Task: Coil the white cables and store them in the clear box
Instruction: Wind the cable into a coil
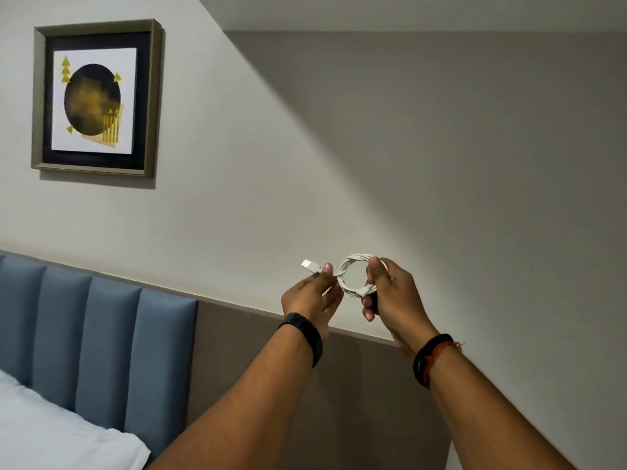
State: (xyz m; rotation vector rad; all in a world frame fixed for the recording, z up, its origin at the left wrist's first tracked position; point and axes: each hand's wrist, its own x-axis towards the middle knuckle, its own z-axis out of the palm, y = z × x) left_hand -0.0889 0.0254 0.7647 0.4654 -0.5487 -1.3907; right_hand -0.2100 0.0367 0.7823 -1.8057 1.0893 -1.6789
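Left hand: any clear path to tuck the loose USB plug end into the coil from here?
Probably yes. The left hand already pinches the white cable just behind the flat USB plug, right beside the small round coil held by the right hand. Nothing sits between them; the coil's centre is open.

Both forearms are raised side by side from six o'clock toward twelve. The left hand is pinched shut, thumb and fingertips pressed together at its one o'clock. The right hand is closed in a grip, thumb on top, fingers curled beneath.
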